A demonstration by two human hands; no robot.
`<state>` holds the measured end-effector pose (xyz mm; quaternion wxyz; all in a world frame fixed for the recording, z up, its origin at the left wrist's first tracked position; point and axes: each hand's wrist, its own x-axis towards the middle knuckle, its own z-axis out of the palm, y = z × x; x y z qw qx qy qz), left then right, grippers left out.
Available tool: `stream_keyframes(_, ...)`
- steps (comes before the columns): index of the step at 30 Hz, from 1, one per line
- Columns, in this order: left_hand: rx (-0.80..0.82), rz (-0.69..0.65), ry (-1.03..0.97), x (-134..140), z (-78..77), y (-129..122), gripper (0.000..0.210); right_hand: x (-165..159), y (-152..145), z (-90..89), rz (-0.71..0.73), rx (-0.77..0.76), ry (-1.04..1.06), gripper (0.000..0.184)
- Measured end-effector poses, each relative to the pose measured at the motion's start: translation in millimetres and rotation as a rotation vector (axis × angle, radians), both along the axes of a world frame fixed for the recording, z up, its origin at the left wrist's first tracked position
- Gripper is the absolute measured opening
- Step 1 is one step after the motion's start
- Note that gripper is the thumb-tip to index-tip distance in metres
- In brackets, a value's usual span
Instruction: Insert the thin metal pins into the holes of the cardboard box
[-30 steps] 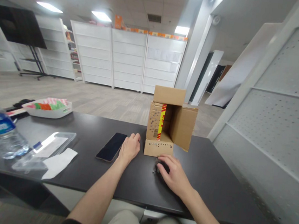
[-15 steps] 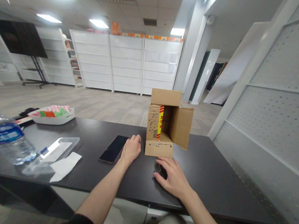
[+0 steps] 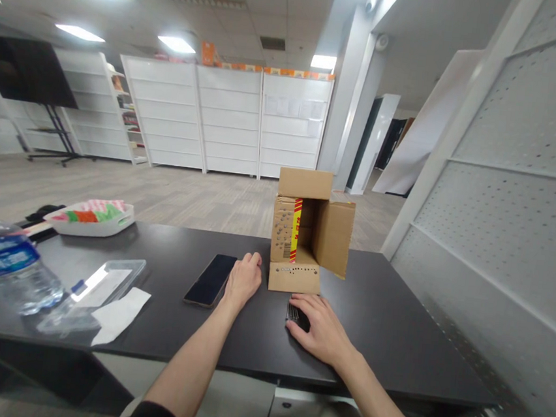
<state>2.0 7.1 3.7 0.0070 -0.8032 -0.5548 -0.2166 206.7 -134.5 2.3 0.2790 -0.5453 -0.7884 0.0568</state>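
i kept the right hand [image 3: 319, 330] arched, fingers parted around metal fasteners [image 3: 292, 313] on the tabletop [image 3: 372, 349]; the left hand [image 3: 244, 279] curled beside the smartphone [image 3: 211, 280], its hold unclear remotely.

Thin metal pcs [image 3: 292, 313] partly hidden under R fingers [image 3: 306, 301], too small to count. L fingers [image 3: 254, 260] curled, tips hidden, can't tell if gripping. Phone [image 3: 210, 280], just left of L fingers, edge partly covered. Tape [image 3: 295, 230] print past R fingers unreadable. Bottle [image 3: 32, 286], far left, cut off; label txt blurred.
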Motion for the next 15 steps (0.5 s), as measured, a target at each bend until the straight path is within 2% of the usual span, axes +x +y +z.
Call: stream_keyframes(15, -0.005, 0.014, -0.006, 0.5, 0.2, -2.4, 0.020, 0.0, 0.6, -0.4, 0.011, -0.019, -0.045, 0.037)
